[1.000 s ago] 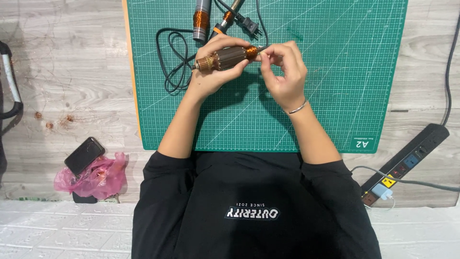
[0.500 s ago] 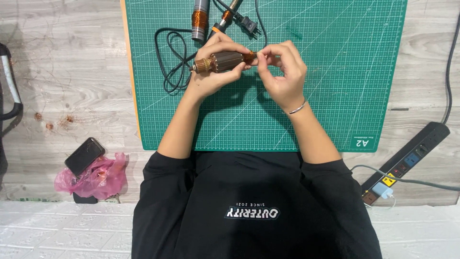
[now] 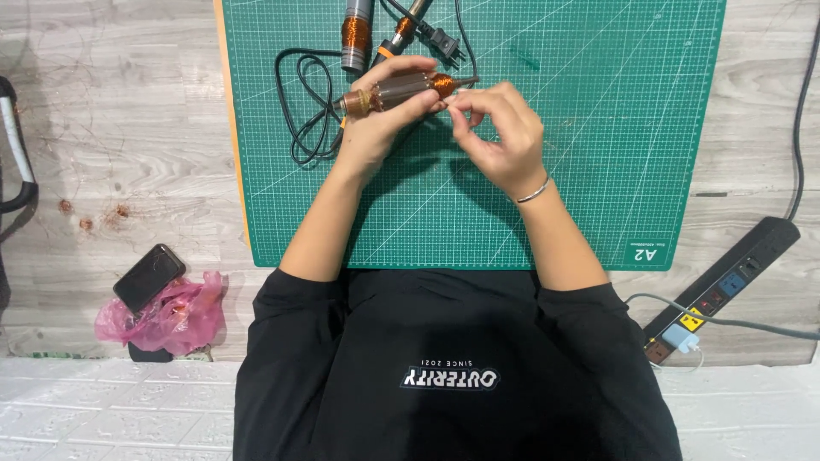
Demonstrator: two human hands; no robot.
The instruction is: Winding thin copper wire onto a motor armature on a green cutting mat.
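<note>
While your left hand (image 3: 376, 128) grips the motor armature (image 3: 401, 89) above the green cutting mat's (image 3: 598, 128) far edge, your right hand (image 3: 500, 137) pinches its shaft tip; a pink bag (image 3: 166, 316) lies on the wooden floor (image 3: 120, 154).

Both forearms stretched forward — left hand (image 3: 376, 119) curled in a closed grip, right hand (image 3: 500, 137) pinching at its fingertips.

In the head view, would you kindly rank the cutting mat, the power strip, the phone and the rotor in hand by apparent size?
1. Cutting mat, by far the largest.
2. Power strip.
3. Rotor, held in the left hand, partly covered.
4. Phone.
The rotor and the phone look close; the rotor is raised nearer the camera, so their order is unsure.
</note>
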